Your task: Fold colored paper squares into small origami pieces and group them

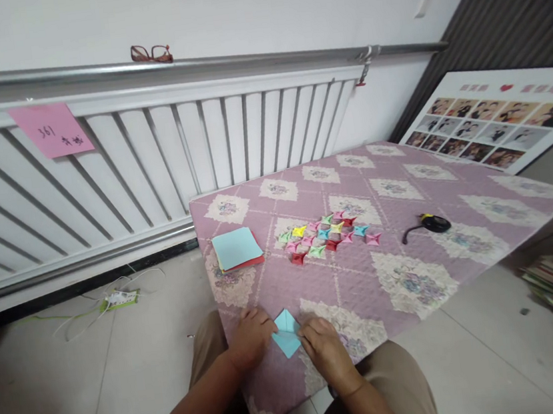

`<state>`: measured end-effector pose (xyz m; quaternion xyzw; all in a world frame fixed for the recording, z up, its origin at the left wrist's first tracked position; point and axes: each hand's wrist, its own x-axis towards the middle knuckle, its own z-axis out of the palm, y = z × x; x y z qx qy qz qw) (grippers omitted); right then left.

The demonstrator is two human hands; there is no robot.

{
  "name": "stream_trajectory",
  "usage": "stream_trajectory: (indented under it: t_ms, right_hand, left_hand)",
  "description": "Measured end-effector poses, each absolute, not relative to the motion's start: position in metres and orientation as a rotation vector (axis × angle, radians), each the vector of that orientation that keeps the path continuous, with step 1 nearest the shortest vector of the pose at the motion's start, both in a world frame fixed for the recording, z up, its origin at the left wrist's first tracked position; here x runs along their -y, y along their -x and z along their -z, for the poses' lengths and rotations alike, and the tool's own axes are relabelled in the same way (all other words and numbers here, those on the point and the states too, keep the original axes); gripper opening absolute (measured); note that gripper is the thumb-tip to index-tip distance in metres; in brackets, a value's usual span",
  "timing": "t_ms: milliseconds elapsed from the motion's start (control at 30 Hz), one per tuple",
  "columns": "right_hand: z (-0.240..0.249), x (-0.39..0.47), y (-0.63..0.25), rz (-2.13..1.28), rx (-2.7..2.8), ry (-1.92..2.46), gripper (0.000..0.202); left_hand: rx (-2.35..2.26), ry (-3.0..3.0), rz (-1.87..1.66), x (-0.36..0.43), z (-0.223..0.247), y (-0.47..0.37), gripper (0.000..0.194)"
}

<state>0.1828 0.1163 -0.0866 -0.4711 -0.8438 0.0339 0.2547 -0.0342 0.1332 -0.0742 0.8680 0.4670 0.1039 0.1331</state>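
Observation:
A light blue sheet of folding paper (287, 341), partly folded with creases showing, lies near the table's front edge between my hands. My left hand (252, 336) is closed at its left corner, fingers curled against the paper. On the other side, my right hand (322, 340) pinches the right corner between thumb and fingers. Beyond my left hand sits a stack of square coloured paper (236, 248), light blue on top with red and yellow edges below. Several small folded paper pieces (331, 245) in pink, red, yellow, green and blue stand in rows farther back.
The table (279, 287) has a purple floral cloth. A black and yellow object with a strap (434, 222) lies on its right side. Behind stands a white radiator (227, 132), with glasses (151, 54) on the pipe above. A photo board (539, 128) leans at right; a power strip (120, 299) lies on the floor.

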Motion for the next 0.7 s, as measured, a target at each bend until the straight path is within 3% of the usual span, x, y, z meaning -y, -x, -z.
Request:
stream_trajectory:
  t_ms: [700]
  right_hand:
    - [0.0902,-0.1112,-0.1816,-0.204,2.242,1.258,0.03]
  left_hand:
    - [-1.294,-2.664,-0.217,-0.1258,0.0731,0.0413,0.019]
